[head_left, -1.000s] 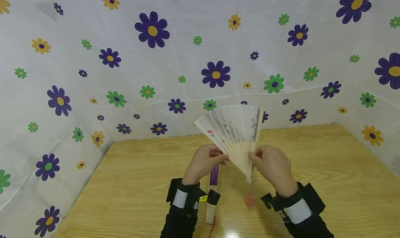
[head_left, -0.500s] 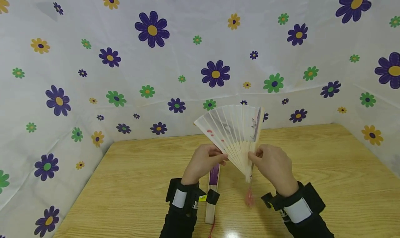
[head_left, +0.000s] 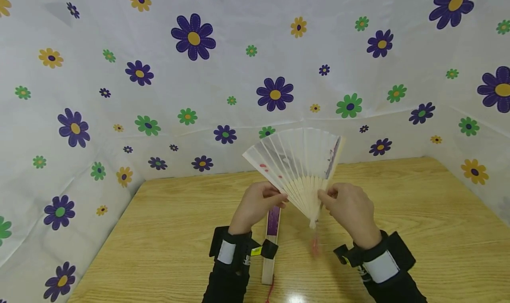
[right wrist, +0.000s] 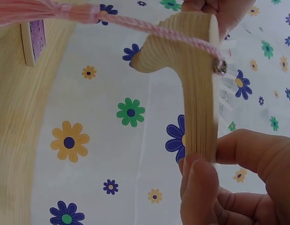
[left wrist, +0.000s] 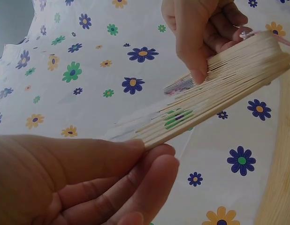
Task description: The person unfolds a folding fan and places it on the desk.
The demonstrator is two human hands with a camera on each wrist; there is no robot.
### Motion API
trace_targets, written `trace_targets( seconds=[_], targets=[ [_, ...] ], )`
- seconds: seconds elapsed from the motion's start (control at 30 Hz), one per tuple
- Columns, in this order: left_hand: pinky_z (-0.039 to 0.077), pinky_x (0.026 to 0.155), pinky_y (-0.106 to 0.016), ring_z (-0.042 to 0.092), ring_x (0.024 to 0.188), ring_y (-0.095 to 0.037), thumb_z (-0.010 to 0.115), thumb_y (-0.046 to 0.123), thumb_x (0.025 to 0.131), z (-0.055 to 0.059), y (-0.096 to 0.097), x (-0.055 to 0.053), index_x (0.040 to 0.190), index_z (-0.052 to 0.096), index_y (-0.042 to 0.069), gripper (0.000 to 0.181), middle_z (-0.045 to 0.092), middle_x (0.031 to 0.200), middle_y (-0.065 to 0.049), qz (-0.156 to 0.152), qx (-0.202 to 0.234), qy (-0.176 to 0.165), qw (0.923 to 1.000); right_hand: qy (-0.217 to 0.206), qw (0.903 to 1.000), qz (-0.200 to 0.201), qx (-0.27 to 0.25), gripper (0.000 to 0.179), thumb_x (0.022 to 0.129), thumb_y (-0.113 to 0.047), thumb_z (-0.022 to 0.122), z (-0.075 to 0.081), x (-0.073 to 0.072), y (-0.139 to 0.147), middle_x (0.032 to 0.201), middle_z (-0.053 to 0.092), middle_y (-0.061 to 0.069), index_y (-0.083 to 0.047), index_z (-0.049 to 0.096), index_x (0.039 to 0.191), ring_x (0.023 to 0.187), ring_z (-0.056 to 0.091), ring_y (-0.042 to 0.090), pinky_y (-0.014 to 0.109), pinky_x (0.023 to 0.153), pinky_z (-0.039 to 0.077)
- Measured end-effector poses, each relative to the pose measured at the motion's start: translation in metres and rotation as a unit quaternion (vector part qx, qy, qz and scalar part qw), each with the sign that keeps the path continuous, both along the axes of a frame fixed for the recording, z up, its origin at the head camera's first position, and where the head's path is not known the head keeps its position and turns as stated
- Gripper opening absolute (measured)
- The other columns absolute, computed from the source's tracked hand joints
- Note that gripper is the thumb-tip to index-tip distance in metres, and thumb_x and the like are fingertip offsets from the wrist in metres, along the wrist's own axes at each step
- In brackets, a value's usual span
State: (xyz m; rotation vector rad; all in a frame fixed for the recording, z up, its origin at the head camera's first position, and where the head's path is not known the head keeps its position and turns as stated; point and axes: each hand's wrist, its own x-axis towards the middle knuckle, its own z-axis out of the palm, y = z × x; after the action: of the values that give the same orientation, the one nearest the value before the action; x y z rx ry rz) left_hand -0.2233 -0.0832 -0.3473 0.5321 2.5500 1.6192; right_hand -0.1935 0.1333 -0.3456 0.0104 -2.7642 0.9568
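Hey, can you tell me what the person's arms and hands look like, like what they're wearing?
Black sleeves reach black wrist straps, each with a pale rectangular patch and a small black block; the left one shows a yellow label. The left hand and right hand are gloveless.

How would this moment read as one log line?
left hand: pinches spread fan, left edge | right hand: pinches its right edge | pink tassel: hanging | folded purple fan: on table
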Motion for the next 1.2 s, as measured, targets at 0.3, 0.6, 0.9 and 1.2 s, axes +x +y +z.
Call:
trace_targets(
  seconds=[0.3,0.6,0.9,1.2],
  targets=[
    [0.059,0.078,-0.029,0.075,0.09,-0.037,0.062,0.006,0.1,0.0019,-0.004,-0.0004,0.116,0.07,-0.007,0.022,0.075,0.104,-0.025,0.011,0.003,-0.007,0.9999,-0.003,1.0,-0.006,-0.004,0.031,0.096,-0.028,0.067,0.0012,-0.0009,0.0009,0.063,0.071,0.005,-0.005,0.075,0.077,0.052,0.06,0.014,0.025,0.042,0.033],
    [0.06,0.081,-0.034,0.075,0.088,-0.036,0.063,0.006,0.1,0.0004,-0.0051,-0.0029,0.114,0.07,-0.007,0.021,0.076,0.102,-0.025,0.028,0.013,-0.001,0.9995,0.008,0.9994,-0.011,-0.033,0.03,0.095,-0.026,0.067,0.0029,0.0003,0.0027,0.064,0.072,0.008,-0.003,0.075,0.078,0.052,0.063,0.015,0.025,0.042,0.035],
    [0.047,0.071,-0.025,0.071,0.075,-0.012,0.066,0.011,0.099,0.004,-0.0054,-0.0027,0.106,0.073,-0.002,0.017,0.077,0.093,-0.02,0.077,0.024,-0.015,0.9966,0.023,0.9975,-0.027,-0.061,0.031,0.095,-0.028,0.067,0.0051,0.0005,0.0032,0.07,0.075,0.01,-0.001,0.076,0.081,0.055,0.069,0.017,0.025,0.042,0.037],
    [0.046,0.069,-0.025,0.074,0.08,-0.023,0.066,0.011,0.099,0.0049,-0.0068,-0.0006,0.105,0.073,-0.003,0.017,0.077,0.096,-0.022,0.088,0.036,-0.002,0.9955,0.043,0.9959,-0.026,-0.075,0.031,0.095,-0.028,0.069,0.0063,0.0032,0.003,0.068,0.074,0.01,-0.002,0.075,0.08,0.053,0.067,0.016,0.026,0.041,0.036]
  ],
)
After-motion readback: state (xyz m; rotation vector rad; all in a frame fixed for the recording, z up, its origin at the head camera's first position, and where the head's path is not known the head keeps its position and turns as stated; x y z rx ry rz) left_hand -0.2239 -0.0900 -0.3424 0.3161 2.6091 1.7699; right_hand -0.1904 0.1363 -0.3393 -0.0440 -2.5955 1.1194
